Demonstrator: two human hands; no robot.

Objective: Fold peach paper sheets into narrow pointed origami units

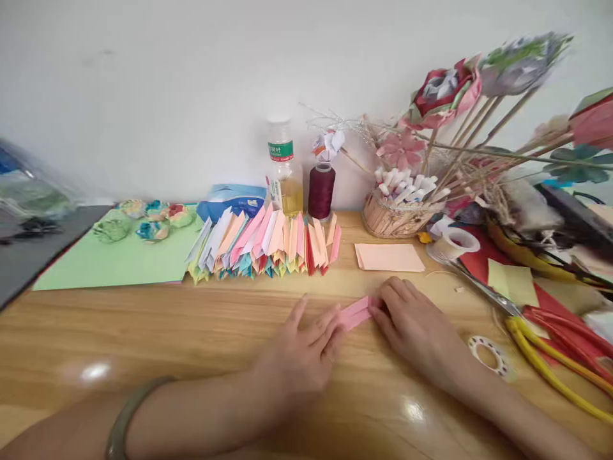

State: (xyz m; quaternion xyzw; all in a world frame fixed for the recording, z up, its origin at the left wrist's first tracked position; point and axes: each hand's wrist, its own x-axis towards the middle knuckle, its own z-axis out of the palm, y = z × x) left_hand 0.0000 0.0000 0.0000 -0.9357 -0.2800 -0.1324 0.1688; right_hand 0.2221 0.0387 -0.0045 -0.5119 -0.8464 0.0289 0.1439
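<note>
A small folded pink paper strip (pixel 355 312) lies on the wooden table (pixel 143 332) between my two hands. My left hand (pixel 301 354) rests flat with fingers stretched out, its fingertips pressing the strip's left end. My right hand (pixel 412 326) lies over the strip's right end, fingers curled down onto it. A green bangle (pixel 125 415) circles my left wrist. Behind the hands stands a row of folded coloured paper pieces (pixel 268 246), and a peach paper sheet (pixel 389 257) lies to its right.
A green sheet (pixel 115 262) with paper flowers sits at the left. At the back are an oil bottle (pixel 285 169), a maroon thread spool (pixel 321 190) and a basket (pixel 393 217) with paper flowers on sticks. Scissors (pixel 536 332), tape rolls (pixel 489 353) and red paper crowd the right.
</note>
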